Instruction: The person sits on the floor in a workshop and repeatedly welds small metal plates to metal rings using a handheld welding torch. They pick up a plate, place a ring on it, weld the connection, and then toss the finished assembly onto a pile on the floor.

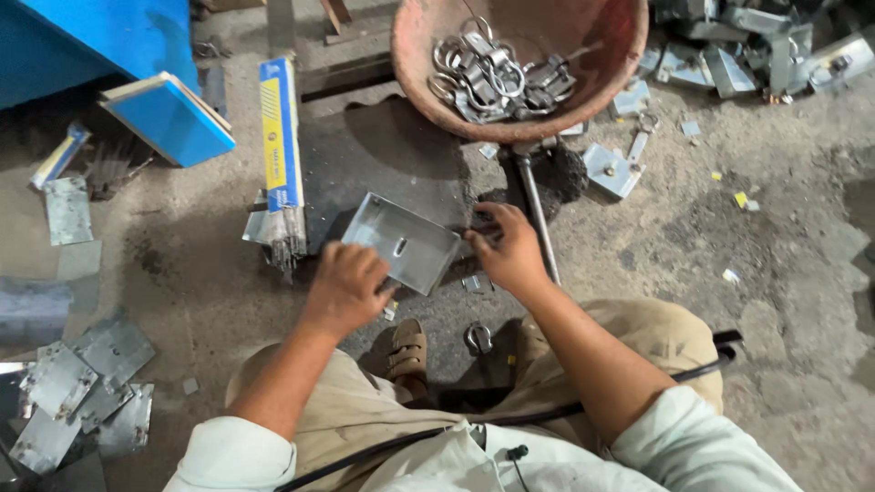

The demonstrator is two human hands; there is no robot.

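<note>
A shallow rectangular metal tray (407,235) with a slot in its floor lies tilted on a dark steel plate (365,159) on the ground. My left hand (346,290) rests on its near left edge, fingers curled over the rim. My right hand (507,248) is just right of the tray, its fingertips pressing on a small dark part at the plate's edge, beside a thin steel rod (538,214). A metal ring piece (477,338) lies on the ground between my knees.
A rusty round bowl (602,64) full of metal rings and clasps stands behind. A blue and yellow pack of welding rods (281,137) lies at left. Flat metal plates (82,383) are piled at lower left, folded metal boxes (756,46) at upper right. A black cable (547,412) crosses my lap.
</note>
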